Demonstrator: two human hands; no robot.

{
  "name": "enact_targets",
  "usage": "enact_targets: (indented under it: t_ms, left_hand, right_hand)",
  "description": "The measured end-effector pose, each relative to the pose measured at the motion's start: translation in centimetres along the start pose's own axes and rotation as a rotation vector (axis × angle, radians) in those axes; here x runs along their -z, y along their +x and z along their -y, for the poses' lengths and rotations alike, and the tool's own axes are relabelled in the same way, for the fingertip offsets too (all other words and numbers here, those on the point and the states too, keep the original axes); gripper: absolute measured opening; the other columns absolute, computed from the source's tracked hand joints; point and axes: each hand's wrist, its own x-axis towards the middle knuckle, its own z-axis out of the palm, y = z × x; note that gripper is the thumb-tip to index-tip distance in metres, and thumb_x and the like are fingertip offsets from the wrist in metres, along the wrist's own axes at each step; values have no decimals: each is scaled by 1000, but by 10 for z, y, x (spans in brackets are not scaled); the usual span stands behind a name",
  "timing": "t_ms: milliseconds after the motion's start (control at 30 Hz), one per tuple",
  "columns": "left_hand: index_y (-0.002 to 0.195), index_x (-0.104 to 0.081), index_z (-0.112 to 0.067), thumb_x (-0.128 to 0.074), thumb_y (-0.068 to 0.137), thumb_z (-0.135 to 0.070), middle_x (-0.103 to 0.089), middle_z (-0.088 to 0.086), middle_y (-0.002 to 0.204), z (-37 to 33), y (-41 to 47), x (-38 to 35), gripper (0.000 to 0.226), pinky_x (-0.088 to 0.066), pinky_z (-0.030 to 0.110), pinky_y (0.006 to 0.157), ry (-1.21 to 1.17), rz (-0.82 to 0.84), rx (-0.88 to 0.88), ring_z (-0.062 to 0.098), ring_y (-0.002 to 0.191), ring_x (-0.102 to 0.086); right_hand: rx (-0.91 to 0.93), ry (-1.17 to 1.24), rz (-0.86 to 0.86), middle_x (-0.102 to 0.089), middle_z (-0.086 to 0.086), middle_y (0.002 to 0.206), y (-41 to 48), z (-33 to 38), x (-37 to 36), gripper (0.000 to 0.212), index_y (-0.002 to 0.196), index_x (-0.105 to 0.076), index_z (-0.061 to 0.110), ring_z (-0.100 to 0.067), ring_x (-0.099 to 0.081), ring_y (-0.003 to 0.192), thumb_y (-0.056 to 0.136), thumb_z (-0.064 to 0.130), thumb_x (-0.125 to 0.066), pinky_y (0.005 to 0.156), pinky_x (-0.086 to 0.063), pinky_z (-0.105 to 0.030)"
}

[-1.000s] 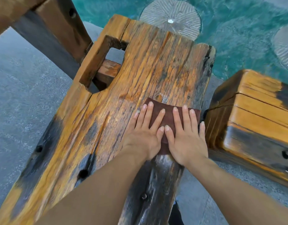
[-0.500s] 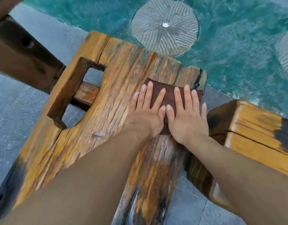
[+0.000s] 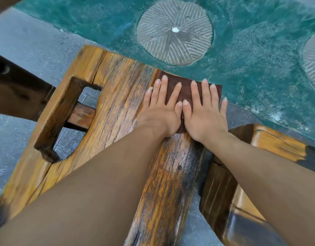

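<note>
Both the left hand [image 3: 159, 112] and the right hand [image 3: 204, 114] lie flat, fingers straight, pressing a brown sanding sheet [image 3: 186, 89]. The sheet sits at the far right corner of the weathered wooden bench [image 3: 114, 103], thumbs touching over it.

Both hands lie flat, palms down, side by side; the left hand [image 3: 160, 111] has its fingers straight and a little spread, pointing away from the body; the right hand [image 3: 205, 115] lies the same way, fingers straight and slightly fanned, the little finger set widest; the two thumbs [image 3: 179, 106] run alongside each other, tips level and just about touching; the wrists stand a little apart; the left forearm [image 3: 100, 183] and the right forearm [image 3: 268, 174] are bare, stretched forward and drawing together toward the hands.
</note>
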Motion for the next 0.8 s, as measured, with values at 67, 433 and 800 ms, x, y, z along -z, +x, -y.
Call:
enact_targets:
  t_ms: [67,433,800]
  left_hand:
    - [144,24,-33,-3,100,-43,38,1,151,0,-5,-1,52,22,35,112,-5,13,10,14,138,34]
    - [136,31,-43,0,99,-47,46,-10,138,64,-96,-33,48,26,32,107,-34,-41,49,4,130,39]
    - [135,32,-46,1,98,-50,48,-12,137,136,-219,-72,48,31,30,103,-73,-43,166,1,120,49]
  right_hand:
    - [-15,-15,14,17,4,158,-3,2,1,59,149,9,32,-16,18,144,97,49,-13,114,13,-49]
    - [24,-100,87,27,-3,155,-89,65,-21,61,145,22,24,-20,25,142,97,48,-5,111,21,-45]
    - [120,-114,169,37,-4,149,-195,140,-63,61,141,30,22,-23,31,139,97,47,-3,109,25,-46]
